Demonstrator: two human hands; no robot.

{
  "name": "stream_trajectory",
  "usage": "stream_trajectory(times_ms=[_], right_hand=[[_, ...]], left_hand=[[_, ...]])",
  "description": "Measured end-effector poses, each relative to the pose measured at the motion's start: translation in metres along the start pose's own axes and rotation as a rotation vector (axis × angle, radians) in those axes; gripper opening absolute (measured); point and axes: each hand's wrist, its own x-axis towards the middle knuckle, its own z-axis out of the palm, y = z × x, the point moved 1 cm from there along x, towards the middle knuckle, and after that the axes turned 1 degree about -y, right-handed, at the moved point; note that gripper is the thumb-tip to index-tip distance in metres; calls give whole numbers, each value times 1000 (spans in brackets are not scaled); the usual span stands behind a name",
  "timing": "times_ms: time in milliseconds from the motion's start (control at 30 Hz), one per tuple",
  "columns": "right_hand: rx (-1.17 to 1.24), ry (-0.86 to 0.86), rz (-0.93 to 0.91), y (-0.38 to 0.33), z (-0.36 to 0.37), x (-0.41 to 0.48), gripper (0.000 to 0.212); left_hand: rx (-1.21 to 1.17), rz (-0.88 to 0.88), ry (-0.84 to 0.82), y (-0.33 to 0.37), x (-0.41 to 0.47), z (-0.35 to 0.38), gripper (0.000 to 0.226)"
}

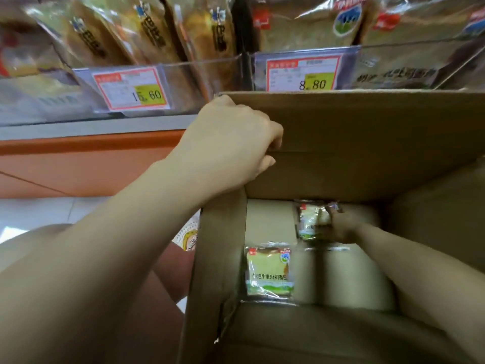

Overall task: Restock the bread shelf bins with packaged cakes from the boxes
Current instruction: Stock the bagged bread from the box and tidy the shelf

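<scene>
A deep cardboard box [367, 143] stands open in front of me, below the bread shelf. My left hand [233, 143] grips the box's far flap at its left corner, fingers curled over the edge. Deep inside the box my right hand [343, 227] grips a packaged cake [311, 223] at the far side of the bottom. A second packaged cake [270, 271] in a clear wrapper with green print lies flat on the box floor near the left wall. Above, clear shelf bins [210, 72] hold bagged bread.
Price tags reading 15.60 [132, 91] and 8.80 [304, 74] hang on the bin fronts. An orange shelf base [78, 166] runs below the bins at left. My knee [162, 271] is left of the box, over white floor tiles.
</scene>
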Motion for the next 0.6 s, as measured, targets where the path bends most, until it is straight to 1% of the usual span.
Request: stream_trajectory(times_ms=[100, 133, 167, 300, 433, 500, 600], right_hand=[[193, -108, 57, 7, 16, 9, 96], [265, -122, 68, 8, 21, 12, 98], [340, -130, 82, 10, 26, 16, 94], [613, -166, 142, 15, 38, 26, 61], [854, -105, 131, 14, 43, 30, 42], [1003, -52, 131, 9, 44, 33, 42], [1153, 10, 132, -6, 45, 35, 44]], left_hand=[[36, -9, -18, 1, 2, 1, 32], [46, -11, -19, 1, 2, 1, 32], [54, -16, -26, 1, 3, 0, 32], [70, -30, -66, 3, 5, 0, 31], [62, -20, -66, 2, 6, 0, 32], [65, -15, -71, 2, 5, 1, 32], [48, -7, -75, 4, 6, 0, 32]])
